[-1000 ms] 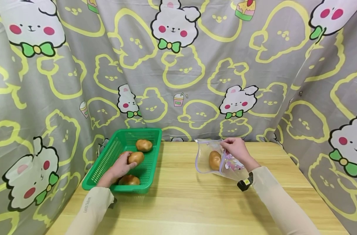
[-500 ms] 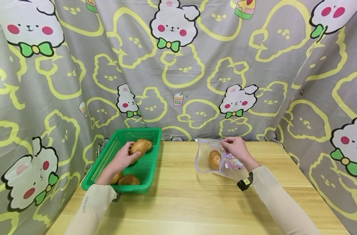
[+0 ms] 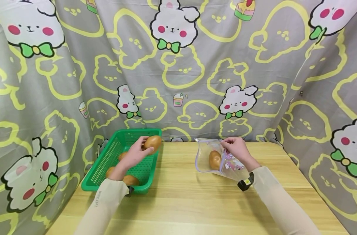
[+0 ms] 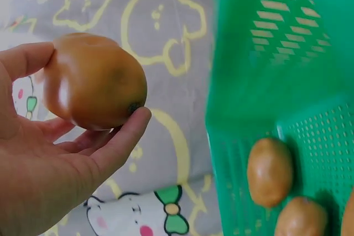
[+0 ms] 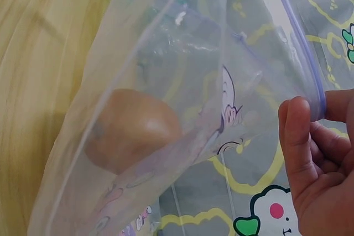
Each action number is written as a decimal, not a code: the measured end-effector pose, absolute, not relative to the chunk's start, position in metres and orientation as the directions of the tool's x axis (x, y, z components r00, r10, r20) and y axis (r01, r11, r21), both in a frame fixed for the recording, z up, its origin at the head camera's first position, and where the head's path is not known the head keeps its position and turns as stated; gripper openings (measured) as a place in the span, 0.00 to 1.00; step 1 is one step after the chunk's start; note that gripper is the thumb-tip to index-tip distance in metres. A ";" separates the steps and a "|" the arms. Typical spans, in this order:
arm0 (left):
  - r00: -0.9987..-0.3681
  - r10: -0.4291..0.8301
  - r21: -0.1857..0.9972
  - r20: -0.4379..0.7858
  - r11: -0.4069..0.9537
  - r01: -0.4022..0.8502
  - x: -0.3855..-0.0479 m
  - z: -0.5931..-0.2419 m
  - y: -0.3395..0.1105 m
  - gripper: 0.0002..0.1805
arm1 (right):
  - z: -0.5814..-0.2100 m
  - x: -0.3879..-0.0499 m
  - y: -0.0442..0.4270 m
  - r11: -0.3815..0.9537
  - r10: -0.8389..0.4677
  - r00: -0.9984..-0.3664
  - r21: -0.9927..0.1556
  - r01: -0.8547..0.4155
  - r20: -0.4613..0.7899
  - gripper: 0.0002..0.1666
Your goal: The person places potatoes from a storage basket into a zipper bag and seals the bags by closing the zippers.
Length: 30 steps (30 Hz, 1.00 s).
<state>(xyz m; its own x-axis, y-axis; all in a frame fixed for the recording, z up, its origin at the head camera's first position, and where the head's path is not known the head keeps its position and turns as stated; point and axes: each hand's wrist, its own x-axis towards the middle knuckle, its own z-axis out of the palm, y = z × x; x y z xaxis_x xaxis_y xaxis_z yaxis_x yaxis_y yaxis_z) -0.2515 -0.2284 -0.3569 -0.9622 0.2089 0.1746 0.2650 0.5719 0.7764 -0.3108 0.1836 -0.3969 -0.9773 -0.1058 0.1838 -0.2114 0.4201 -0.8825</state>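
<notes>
My left hand (image 3: 136,152) grips a brown, potato-like item (image 3: 153,144) above the right rim of the green basket (image 3: 151,174). The left wrist view shows this held item (image 4: 95,81) between the thumb and fingers of the hand (image 4: 61,164). Several similar ones lie in the basket, one of them (image 4: 270,172) near its wall. On the right, my right hand (image 3: 238,150) pinches the edge of a clear zip bag (image 3: 203,157), whose mouth gapes. Inside the bag rests one brown item (image 3: 215,160), seen through the plastic in the right wrist view (image 5: 135,131).
The wooden table (image 3: 178,195) extends between the basket and the bag and in front of them. A grey patterned curtain (image 3: 184,71) hangs behind the table and along both sides.
My left hand has lifted the brown item from inside the basket, up and to the right, over the rim. The right hand and the bag have hardly moved.
</notes>
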 end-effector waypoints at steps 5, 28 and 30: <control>-0.958 0.202 0.784 0.203 0.552 0.283 -0.254 -0.354 -0.210 0.30 | -0.396 -0.311 0.185 0.426 -0.107 -0.978 -0.881 -0.208 0.179 0.18; -0.942 0.263 0.795 0.208 0.516 0.319 -0.259 -0.366 -0.132 0.29 | -0.393 -0.310 0.186 0.408 -0.092 -0.977 -0.888 -0.214 0.193 0.17; -0.942 0.272 0.806 0.198 0.502 0.314 -0.260 -0.368 -0.128 0.29 | -0.393 -0.310 0.186 0.403 -0.093 -0.977 -0.890 -0.213 0.191 0.18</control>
